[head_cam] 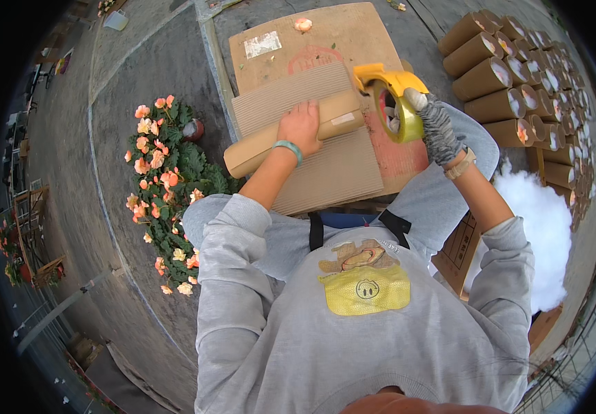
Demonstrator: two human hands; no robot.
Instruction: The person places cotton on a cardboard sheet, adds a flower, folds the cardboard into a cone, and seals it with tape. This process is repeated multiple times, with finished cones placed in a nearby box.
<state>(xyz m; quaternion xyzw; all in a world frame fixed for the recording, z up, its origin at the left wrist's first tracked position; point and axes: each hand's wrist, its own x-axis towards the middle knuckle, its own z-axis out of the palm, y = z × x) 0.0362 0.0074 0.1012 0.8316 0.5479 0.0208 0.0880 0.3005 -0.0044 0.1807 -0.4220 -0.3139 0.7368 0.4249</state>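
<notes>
My bare left hand point(300, 127) grips a rolled tube of brown cardboard point(256, 153) around its middle. A short strip of tape point(343, 118) lies along the tube near its right end. Beneath the tube is a sheet of corrugated cardboard point(329, 173), which rests on a larger flattened carton point(318, 26) with red print. In a grey glove, my right hand point(435, 127) holds a yellow tape dispenser point(393, 80) with a roll of clear yellowish tape, raised just right of the tube. My gloved fingers partly hide behind the roll.
Potted begonias with peach flowers point(158, 171) stand close by my left knee. Many brown cardboard tubes point(484, 77) with white filling are stacked at right. White fluffy stuffing point(531, 233) bulges from a cardboard box point(458, 253) beside my right hip. A loose flower point(302, 25) lies on the carton.
</notes>
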